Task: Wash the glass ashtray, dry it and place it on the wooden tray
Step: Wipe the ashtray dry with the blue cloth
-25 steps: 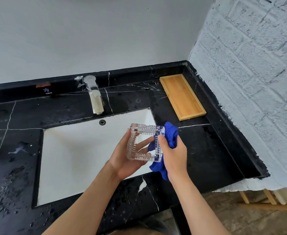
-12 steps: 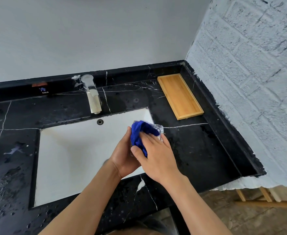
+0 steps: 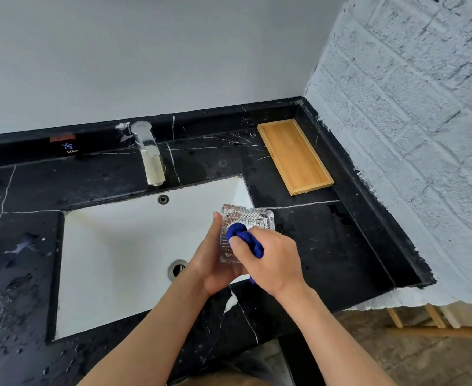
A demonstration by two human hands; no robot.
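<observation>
The square ribbed glass ashtray point(image 3: 253, 218) is held over the right edge of the white sink point(image 3: 112, 254), its hollow facing me. My left hand point(image 3: 211, 263) grips it from the left and beneath. My right hand point(image 3: 271, 260) pinches a bunched blue cloth point(image 3: 243, 237) and presses it into the ashtray's hollow. The wooden tray point(image 3: 294, 156) lies bare on the black counter at the back right, beside the brick wall.
A metal faucet point(image 3: 150, 156) stands behind the sink, with a drain point(image 3: 177, 268) at the basin's bottom. The black marble counter point(image 3: 340, 246) is wet on the left. A white brick wall point(image 3: 410, 135) bounds the right side. Wooden legs point(image 3: 413, 316) show below the counter's edge.
My right hand brought the blue cloth from the ashtray's right rim over its face and now presses it into the hollow. The ashtray has tilted to face me more.
</observation>
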